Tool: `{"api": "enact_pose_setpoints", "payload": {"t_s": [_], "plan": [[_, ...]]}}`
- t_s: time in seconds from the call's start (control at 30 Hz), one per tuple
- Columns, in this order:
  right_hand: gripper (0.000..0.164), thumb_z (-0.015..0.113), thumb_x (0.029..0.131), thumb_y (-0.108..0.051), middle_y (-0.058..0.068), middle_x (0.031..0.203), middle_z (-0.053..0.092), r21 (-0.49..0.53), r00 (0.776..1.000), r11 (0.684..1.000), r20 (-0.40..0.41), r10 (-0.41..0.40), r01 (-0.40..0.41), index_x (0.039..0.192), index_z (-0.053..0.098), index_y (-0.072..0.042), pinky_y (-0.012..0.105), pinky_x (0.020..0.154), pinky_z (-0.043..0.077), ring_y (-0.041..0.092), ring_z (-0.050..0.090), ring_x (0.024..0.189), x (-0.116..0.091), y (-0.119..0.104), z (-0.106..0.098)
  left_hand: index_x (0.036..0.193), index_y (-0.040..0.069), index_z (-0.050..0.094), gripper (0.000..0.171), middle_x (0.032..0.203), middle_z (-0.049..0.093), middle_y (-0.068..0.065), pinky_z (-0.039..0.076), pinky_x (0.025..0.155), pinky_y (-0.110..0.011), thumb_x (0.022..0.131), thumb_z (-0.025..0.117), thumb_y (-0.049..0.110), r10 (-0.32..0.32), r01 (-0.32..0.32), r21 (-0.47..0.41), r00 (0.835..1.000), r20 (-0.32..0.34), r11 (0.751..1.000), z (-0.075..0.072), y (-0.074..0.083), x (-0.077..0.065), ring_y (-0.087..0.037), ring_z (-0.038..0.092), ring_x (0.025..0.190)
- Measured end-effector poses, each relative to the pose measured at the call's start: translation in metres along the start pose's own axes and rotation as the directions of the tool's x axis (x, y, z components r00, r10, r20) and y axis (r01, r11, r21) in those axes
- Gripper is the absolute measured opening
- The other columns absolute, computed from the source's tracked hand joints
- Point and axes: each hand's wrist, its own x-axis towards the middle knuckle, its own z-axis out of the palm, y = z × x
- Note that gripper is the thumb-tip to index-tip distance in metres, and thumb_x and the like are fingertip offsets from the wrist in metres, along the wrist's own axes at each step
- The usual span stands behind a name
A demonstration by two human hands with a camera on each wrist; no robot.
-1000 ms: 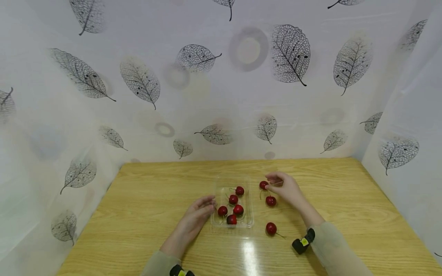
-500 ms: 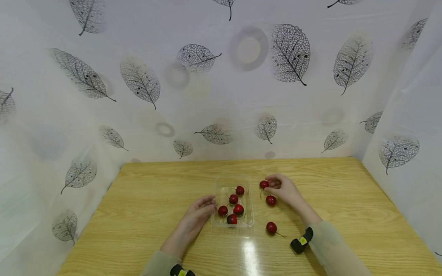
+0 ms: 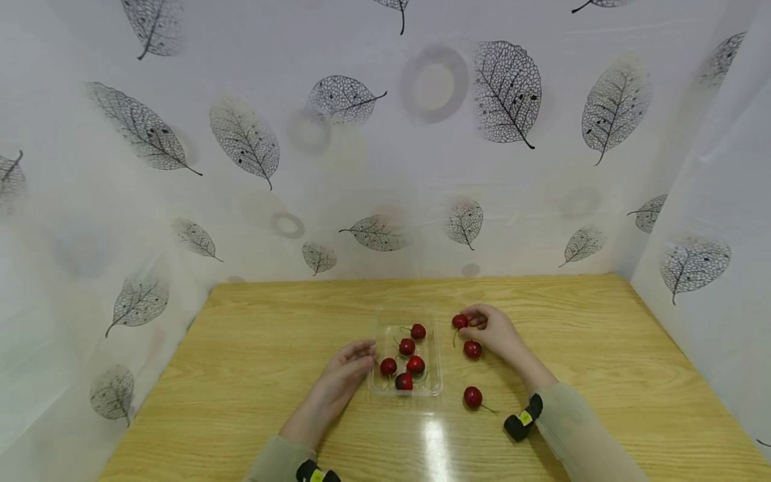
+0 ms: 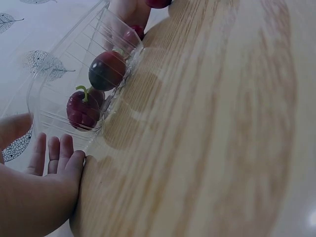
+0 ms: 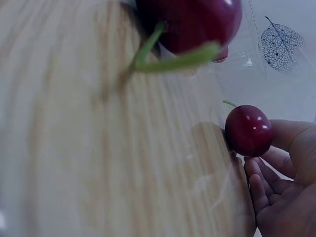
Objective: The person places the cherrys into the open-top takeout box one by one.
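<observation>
"Since the head view takes in both sides, what lies where?"

"Five cherries [image 3: 415, 365] lie in a clear plastic box [image 3: 436, 355] on the wooden table [image 3: 241, 375]. Outside, right of it, are a far cherry [image 3: 460, 322], a middle cherry [image 3: 472, 349] and a near cherry [image 3: 472, 397]."

"And the grips?"

"The right hand [image 3: 495, 333] has thumb and fingers curved narrowly at the far cherry; whether they pinch it, I cannot tell. The left hand [image 3: 345, 376] holds nothing, its fingers relaxed at the box's left side."

"What does the left wrist view add?"

"Loose fingers [image 4: 65, 148] right by the clear wall; contact is unclear. Behind the plastic, one cherry carries a curled green stem [image 4: 82, 91]."

"And the right wrist view?"

"The near cherry looms at the top, its stem [image 5: 177, 59] blurred. Another cherry [image 5: 248, 131] overlaps the hand's fingertips; whether they touch it, I cannot tell."
</observation>
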Motion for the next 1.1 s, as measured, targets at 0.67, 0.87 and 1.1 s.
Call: {"api": "enact_pose_setpoints", "payload": {"t_s": [0.67,0.87,1.1], "plan": [[0.041,0.080,0.091,-0.007,0.020,0.110,0.073,0.029,0.995,0.995,-0.009,0.095,-0.094,0.128,0.069,0.003,0.029,0.086,0.054,0.026,0.068,0.099,-0.001,-0.007,-0.004,0.150,-0.007,0.045,0.045,0.122,0.061,0.004,0.052,0.102,-0.019,0.106,0.054,-0.001,0.001,-0.001,0.007,1.000,0.008,1.000,0.000,0.001,-0.001,-0.008,0.062,0.115],[0.038,0.080,0.093,-0.007,0.021,0.110,0.073,0.036,0.996,0.996,-0.012,0.085,-0.085,0.128,0.069,0.004,0.025,0.084,0.054,0.026,0.069,0.099,-0.003,-0.010,-0.006,0.150,-0.008,0.045,0.046,0.123,0.061,0.003,0.053,0.102,-0.019,0.105,0.055,-0.002,-0.003,0.003,0.014,1.000,-0.003,1.000,-0.001,0.000,-0.001,-0.008,0.062,0.115],[0.039,0.079,0.094,-0.007,0.022,0.115,0.072,0.043,0.998,0.997,-0.019,0.067,-0.066,0.130,0.068,0.005,0.028,0.088,0.058,0.028,0.069,0.103,-0.003,-0.016,-0.007,0.150,-0.008,0.045,0.046,0.123,0.061,0.002,0.052,0.103,-0.019,0.105,0.056,-0.001,0.002,-0.002,0.017,1.000,-0.001,1.000,0.000,0.001,-0.002,-0.008,0.062,0.116]]}}
